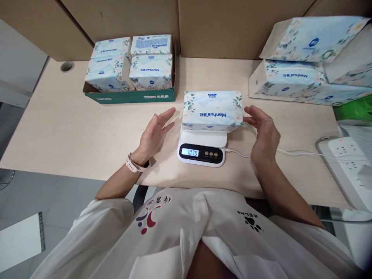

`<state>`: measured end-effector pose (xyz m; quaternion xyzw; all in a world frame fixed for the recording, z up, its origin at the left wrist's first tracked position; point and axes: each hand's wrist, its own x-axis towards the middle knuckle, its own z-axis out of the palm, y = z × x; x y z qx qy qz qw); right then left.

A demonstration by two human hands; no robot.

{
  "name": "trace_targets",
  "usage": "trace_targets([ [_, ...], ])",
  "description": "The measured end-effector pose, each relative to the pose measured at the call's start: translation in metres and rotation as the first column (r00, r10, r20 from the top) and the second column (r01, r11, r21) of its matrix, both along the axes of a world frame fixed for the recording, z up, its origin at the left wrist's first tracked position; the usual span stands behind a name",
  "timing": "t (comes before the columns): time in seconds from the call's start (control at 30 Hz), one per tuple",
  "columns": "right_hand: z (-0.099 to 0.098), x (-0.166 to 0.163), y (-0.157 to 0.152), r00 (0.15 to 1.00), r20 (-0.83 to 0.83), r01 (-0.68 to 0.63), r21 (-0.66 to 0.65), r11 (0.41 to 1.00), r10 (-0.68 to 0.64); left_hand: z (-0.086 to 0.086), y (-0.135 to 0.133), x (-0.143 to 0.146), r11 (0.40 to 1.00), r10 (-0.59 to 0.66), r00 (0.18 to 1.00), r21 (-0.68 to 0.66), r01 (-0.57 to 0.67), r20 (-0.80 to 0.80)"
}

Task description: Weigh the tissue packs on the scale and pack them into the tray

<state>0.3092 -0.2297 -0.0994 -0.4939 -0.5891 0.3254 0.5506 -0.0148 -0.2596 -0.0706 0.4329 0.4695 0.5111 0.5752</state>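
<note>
A pack of tissues [212,110], light blue and white with printed flowers, rests on a white digital kitchen scale [202,138]. The lit display reads 103.9 or similar digits. To the left of the pack, my left hand [154,133] is held apart from it, fingers loosely stretched and nothing in them. On the other side, my right hand [264,133] has its fingers extended close to the pack's right end; whether a fingertip touches it I cannot tell. A white cable [240,153] runs from the scale's right side beneath my right hand.
A green cardboard box [133,97] at back left holds several tissue packs [151,71]. More tissue packs [293,75] are stacked at back right. A power strip [345,155] lies at the right edge. Brown cardboard [215,29] lines the back of the table [87,135].
</note>
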Motion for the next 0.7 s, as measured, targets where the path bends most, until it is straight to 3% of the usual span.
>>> trace_targets([
  [0.17, 0.007, -0.002, -0.003, 0.999, 0.052, 0.013, -0.04, 0.999, -0.011, 0.0, 0.0, 0.001, 1.0, -0.001, 1.0, 0.003, 0.001, -0.017],
  [0.4, -0.003, 0.004, 0.002, 0.999, 0.033, 0.003, 0.029, 1.0, -0.004, -0.003, 0.001, 0.0, 1.0, 0.001, 1.0, 0.009, -0.001, -0.025],
  [0.7, -0.001, 0.003, 0.008, 0.994, 0.105, 0.033, 0.011, 0.999, -0.034, -0.011, 0.004, -0.004, 0.999, -0.026, 1.0, 0.034, 0.027, -0.017],
])
